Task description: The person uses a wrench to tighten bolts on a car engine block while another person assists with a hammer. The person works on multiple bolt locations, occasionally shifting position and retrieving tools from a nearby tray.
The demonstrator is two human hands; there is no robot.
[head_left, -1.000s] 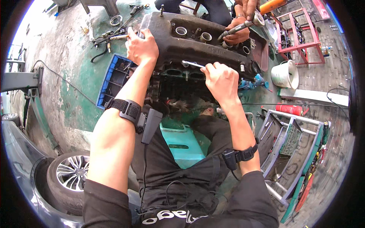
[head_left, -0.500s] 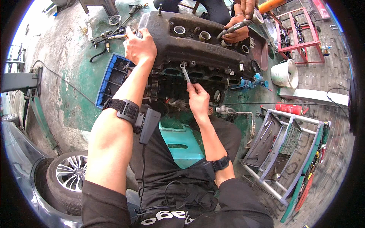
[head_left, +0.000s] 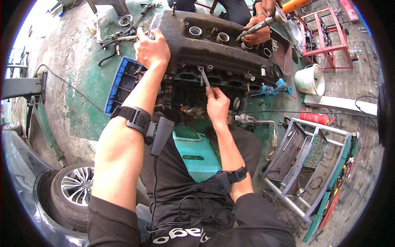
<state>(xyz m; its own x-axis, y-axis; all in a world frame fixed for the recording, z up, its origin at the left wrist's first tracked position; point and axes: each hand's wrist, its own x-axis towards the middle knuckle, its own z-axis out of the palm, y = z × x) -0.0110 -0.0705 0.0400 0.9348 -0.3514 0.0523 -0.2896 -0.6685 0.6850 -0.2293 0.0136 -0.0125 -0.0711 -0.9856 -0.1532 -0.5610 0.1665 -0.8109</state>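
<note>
A dark, grimy engine with its valve cover [head_left: 185, 45] lies in front of me. My left hand [head_left: 152, 51] is closed over the cover's far left corner, its fingers curled round the edge. A small grey piece shows by those fingers, too little of it to name. My right hand [head_left: 217, 105] pinches the lower end of a silver wrench [head_left: 206, 80]. The wrench's ring end meets a bolt on the cover's near edge, above the row of ports. Across the engine, a co-worker's hand [head_left: 257, 37] holds a long metal bar tool [head_left: 261, 26] over a round hole.
A blue parts tray [head_left: 112, 88] stands left of the engine. To the right are a white bucket [head_left: 306, 80], a red frame [head_left: 325, 53] and a metal tool rack [head_left: 308, 164]. A teal stool [head_left: 197, 168] is between my legs; a car wheel [head_left: 76, 187] stands lower left.
My right hand has shifted slightly right and away from me with the wrench, whose ring end moved a little too. My left hand keeps its hold. The co-worker's tool has tilted slightly.
</note>
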